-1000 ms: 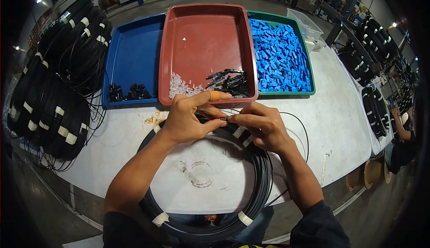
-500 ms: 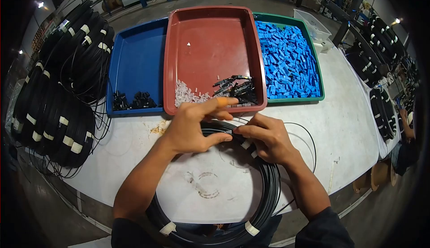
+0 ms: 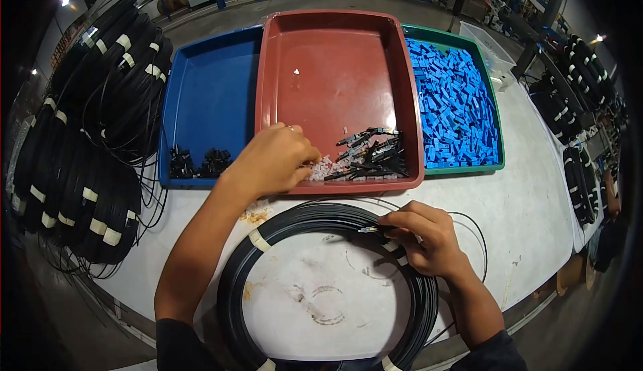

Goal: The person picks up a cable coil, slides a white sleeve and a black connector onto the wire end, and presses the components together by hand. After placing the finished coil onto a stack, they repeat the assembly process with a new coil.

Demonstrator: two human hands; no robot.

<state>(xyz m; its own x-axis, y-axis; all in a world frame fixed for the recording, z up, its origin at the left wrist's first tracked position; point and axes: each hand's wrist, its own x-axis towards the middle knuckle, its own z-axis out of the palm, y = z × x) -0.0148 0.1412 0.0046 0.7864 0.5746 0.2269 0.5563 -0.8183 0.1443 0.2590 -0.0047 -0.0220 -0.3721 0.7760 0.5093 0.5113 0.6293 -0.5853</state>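
Right hand (image 3: pixel 425 237) pinching connector (image 3: pixel 368 230) between fingers, over cable coil (image 3: pixel 231 284) already bound with tape (image 3: pixel 259 240); left hand (image 3: pixel 268 160) reaching into red tray (image 3: pixel 362 187), clear bits (image 3: pixel 323 169) beside fingers, grip hidden.

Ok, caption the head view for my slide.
Left hand reaches into the red tray while the right hand holds a slim connector over the coiled black cable.

The left hand (image 3: pixel 276 160) reaches into the red tray (image 3: pixel 331 69), at its white bits (image 3: pixel 320 168). Nearer the wearer than the red tray, the right hand (image 3: pixel 429 237) pinches a connector (image 3: pixel 368 230) over the coil (image 3: pixel 231 284).
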